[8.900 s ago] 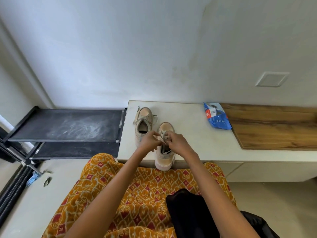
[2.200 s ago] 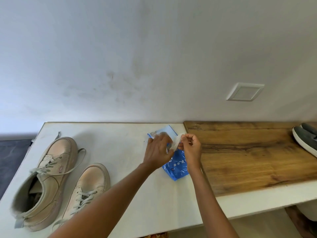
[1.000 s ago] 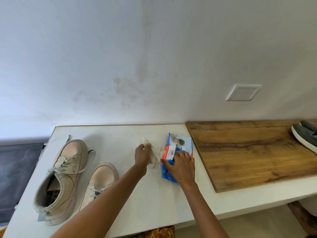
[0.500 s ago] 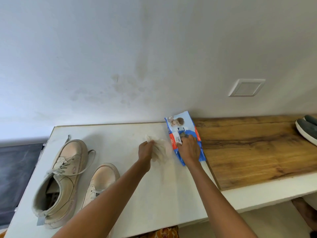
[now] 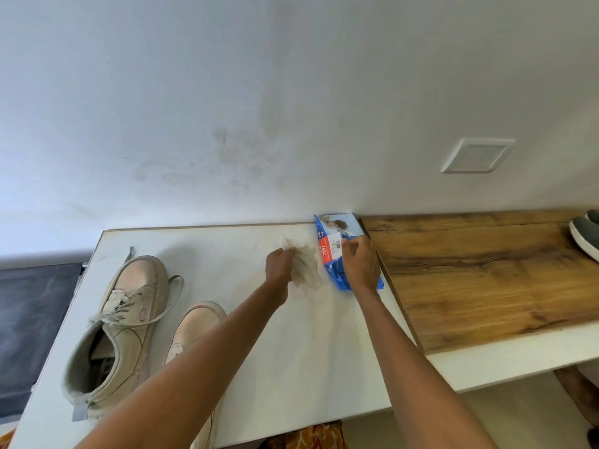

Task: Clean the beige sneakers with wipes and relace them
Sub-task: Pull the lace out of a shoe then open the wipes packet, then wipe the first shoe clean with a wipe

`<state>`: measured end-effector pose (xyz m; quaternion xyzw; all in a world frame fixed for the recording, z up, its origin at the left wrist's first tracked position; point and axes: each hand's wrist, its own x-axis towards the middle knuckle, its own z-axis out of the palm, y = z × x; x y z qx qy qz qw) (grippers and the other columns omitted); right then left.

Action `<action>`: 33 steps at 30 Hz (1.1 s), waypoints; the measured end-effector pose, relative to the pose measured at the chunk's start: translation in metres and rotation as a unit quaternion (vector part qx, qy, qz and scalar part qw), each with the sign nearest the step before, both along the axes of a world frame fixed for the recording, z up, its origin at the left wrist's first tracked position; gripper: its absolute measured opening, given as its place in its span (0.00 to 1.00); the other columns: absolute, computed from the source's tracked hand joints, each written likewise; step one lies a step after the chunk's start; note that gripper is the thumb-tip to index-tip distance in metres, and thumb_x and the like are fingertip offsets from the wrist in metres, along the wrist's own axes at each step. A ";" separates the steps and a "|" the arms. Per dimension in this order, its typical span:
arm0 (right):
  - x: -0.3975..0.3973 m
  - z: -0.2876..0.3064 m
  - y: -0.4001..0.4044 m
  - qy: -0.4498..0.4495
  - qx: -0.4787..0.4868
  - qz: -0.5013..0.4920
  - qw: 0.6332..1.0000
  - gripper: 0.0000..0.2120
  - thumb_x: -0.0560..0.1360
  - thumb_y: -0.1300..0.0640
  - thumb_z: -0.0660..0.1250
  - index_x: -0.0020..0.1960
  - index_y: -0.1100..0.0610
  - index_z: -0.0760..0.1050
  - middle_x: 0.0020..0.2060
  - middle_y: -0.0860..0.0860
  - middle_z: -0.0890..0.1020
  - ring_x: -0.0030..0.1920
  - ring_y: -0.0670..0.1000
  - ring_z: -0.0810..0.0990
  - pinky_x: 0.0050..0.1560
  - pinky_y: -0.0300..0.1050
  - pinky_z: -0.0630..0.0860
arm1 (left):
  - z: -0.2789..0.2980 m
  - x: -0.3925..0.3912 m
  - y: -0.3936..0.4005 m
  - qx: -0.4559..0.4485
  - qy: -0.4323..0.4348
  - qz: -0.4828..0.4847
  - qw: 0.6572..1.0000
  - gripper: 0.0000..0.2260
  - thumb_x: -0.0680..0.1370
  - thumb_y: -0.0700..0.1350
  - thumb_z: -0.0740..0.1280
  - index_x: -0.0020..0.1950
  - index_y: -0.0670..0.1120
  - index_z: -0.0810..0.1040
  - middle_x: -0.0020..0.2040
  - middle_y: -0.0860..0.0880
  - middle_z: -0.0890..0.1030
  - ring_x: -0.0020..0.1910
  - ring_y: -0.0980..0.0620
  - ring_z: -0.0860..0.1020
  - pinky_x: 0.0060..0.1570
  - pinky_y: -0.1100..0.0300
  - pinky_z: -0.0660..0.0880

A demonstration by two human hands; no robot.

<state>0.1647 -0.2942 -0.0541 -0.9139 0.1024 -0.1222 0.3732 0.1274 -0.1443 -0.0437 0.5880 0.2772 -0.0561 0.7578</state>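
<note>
A crumpled wipe (image 5: pixel 303 265) is pinched in the left hand (image 5: pixel 279 266), just beside the blue pack (image 5: pixel 337 251). The pack is pressed to the white top (image 5: pixel 311 345) by the right hand (image 5: pixel 360 265), fingertips curled at its label flap. Both sneakers (image 5: pixel 121 332) are lying well apart to the left, the nearer one partly hidden by the left arm, the farther one laced. Step judged: wipe just drawn, cleaning not yet started. Next move likely needs the pack released and the wipe carried over to a sneaker, with that shoe steadied by the freed hand.
</note>
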 end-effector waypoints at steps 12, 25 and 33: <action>-0.047 -0.008 0.004 -0.039 0.036 0.063 0.997 0.09 0.78 0.54 0.63 0.43 0.59 0.72 0.48 0.55 0.81 0.47 0.49 0.79 0.36 0.34 0.71 | 0.016 -0.017 0.011 -0.016 -0.021 0.005 1.000 0.06 0.81 0.40 0.60 0.56 0.42 0.72 0.53 0.43 0.77 0.53 0.44 0.77 0.55 0.50 0.75; -0.192 0.054 0.100 -0.031 0.185 0.165 0.968 0.14 0.76 0.52 0.67 0.61 0.49 0.74 0.46 0.46 0.81 0.42 0.47 0.80 0.38 0.36 0.76 | 0.086 -0.151 0.089 0.051 -0.095 -0.232 0.967 0.11 0.81 0.41 0.58 0.51 0.39 0.78 0.49 0.41 0.82 0.47 0.45 0.81 0.55 0.53 0.77; -0.239 0.062 0.145 -0.014 0.091 0.189 0.978 0.05 0.76 0.55 0.65 0.49 0.52 0.79 0.37 0.47 0.80 0.37 0.47 0.77 0.34 0.36 0.68 | 0.075 -0.235 0.134 0.378 -0.135 -0.128 0.907 0.10 0.79 0.43 0.61 0.58 0.43 0.76 0.55 0.49 0.78 0.54 0.52 0.75 0.52 0.60 0.71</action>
